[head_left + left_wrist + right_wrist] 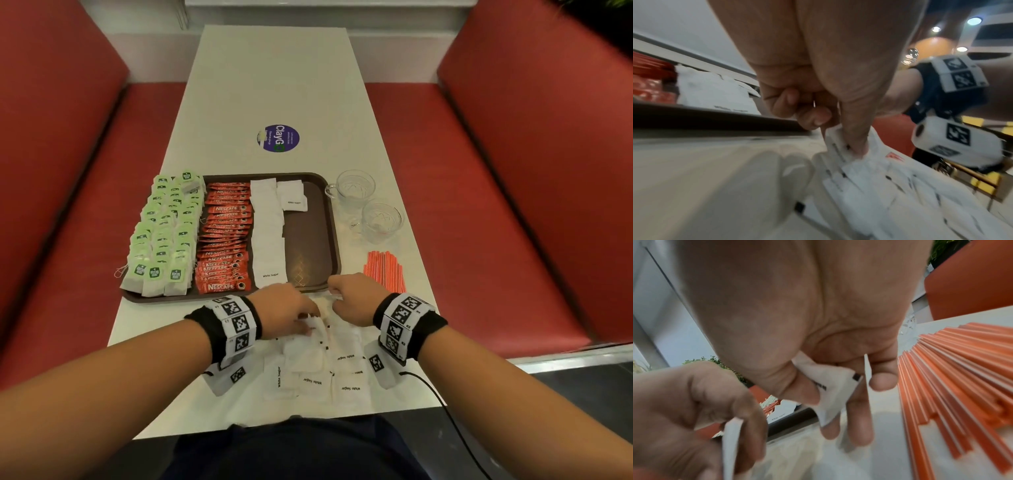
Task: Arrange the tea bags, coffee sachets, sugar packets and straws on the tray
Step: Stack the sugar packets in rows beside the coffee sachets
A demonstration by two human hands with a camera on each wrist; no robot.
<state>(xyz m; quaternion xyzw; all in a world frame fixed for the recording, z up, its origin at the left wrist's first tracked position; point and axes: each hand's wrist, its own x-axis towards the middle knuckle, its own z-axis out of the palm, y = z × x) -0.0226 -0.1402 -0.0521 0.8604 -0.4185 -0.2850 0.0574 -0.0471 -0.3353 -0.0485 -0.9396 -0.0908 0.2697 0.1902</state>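
Observation:
A brown tray (pixel 317 219) holds rows of green tea bags (pixel 164 233), red coffee sachets (pixel 224 240) and white sugar packets (pixel 269 233). Loose sugar packets (pixel 322 370) lie in a pile on the white table near me. My left hand (pixel 291 313) pinches a sugar packet (pixel 840 146) at the top of that pile. My right hand (pixel 352 298) hovers by the tray's near right corner and holds a sugar packet (pixel 830 386) between thumb and fingers. Orange straws (pixel 385 270) lie fanned on the table just beyond my right hand.
Two clear glass cups (pixel 352 190) (pixel 380 221) stand right of the tray. A round purple sticker (pixel 279 138) marks the table's middle. Red bench seats (pixel 445 171) flank the table on both sides. The tray's right part shows bare brown surface.

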